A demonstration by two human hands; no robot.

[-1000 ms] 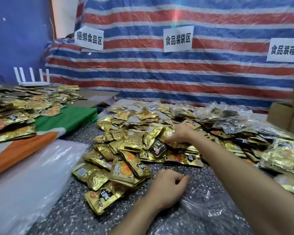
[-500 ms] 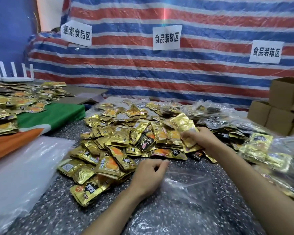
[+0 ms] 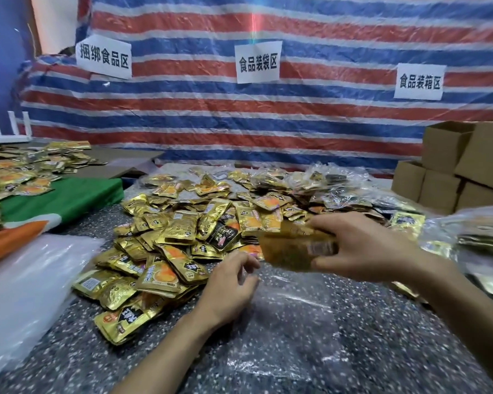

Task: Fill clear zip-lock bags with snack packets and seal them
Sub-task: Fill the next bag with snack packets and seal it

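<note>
Gold foil is what I am carrying: a handful of packets (image 3: pixel 293 248), blurred with motion, gripped in the right hand (image 3: pixel 365 248) with the thumb underneath and the fingers curled over the top. Its long side runs roughly left to right across my view, held up off the table (image 3: pixel 97 351). The clear zip-lock bag (image 3: pixel 291 322) lies flat on the speckled top just below the handful and toward me, between my two forearms. As far as I can judge from the crinkled film, its length runs away from me. Its far edge sits close by the fingertips of the left hand (image 3: pixel 228 291). That hand is the nearer one to the bag's mouth. Its fingers are curled with the thumb close to them, but whether they pinch the film I cannot tell. For the handful to go in, I reckon it must come down and back toward me, with the left hand lifting the lip. Beyond the hands spreads the loose pile of packets (image 3: pixel 182 231), and bagged ones (image 3: pixel 481 237) heap up to the right beneath cardboard boxes (image 3: pixel 450 177). A white plastic sheet (image 3: pixel 26 280) lies at the left, and a striped tarp (image 3: pixel 268 123) hangs behind.
</note>
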